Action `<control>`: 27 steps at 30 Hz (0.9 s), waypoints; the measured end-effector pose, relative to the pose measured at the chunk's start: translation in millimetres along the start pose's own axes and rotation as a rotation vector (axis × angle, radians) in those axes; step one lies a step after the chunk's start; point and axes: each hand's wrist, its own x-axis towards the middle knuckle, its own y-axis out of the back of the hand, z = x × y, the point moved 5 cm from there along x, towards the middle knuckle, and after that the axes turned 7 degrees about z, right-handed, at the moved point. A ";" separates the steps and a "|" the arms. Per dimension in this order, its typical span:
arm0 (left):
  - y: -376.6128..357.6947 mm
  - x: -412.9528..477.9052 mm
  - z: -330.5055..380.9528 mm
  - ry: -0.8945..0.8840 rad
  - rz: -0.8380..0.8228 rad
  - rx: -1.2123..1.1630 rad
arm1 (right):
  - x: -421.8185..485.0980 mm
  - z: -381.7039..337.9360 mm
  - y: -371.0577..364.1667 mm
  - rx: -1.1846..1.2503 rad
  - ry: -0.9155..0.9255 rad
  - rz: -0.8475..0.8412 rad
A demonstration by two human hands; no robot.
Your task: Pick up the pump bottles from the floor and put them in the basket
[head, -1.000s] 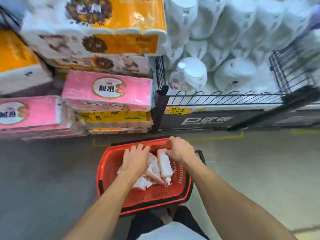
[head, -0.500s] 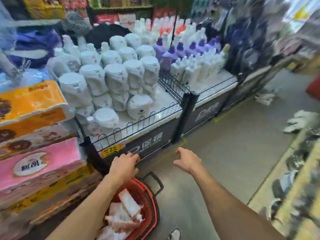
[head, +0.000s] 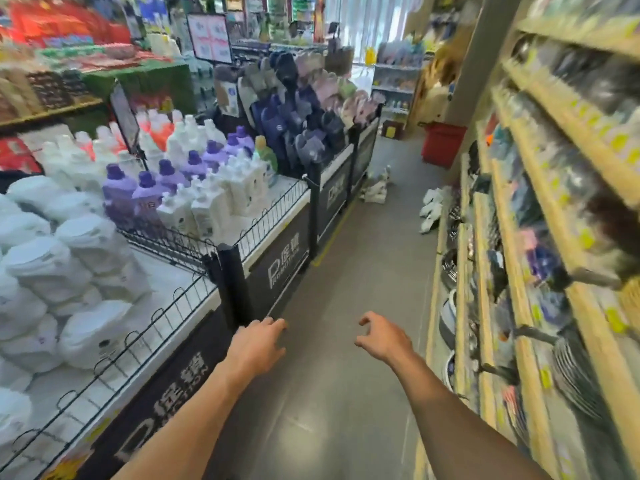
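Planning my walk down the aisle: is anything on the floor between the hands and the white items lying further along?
Nothing visible. Bare floor runs from the left hand and right hand to the white items, with display bins on one side and shelves on the other.

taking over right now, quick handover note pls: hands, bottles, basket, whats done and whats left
Left hand: empty, fingers relaxed, held out beside the promotion bin.
Right hand: empty, fingers loosely curled, above the floor.
Basket: not in view.
Bottles: first white cluster lies on the floor at the bin's foot further down the aisle, second white cluster by the shelf on the right. Both are too blurred to confirm as pump bottles.
Done: cannot tell with the basket out of frame.
Left: probably check those clusters and carry any pump bottles to the basket.
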 end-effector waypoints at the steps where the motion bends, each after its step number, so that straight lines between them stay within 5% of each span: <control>1: 2.7 14.2 9.7 -0.018 0.003 0.004 | 8.3 10.8 10.0 0.014 -0.020 0.018; 16: 24.2 201.5 72.0 -0.207 -0.080 -0.027 | 122.6 50.7 95.4 0.051 -0.097 0.217; 27: 51.3 341.2 103.4 -0.350 -0.080 -0.023 | 212.2 76.9 141.0 0.070 -0.206 0.213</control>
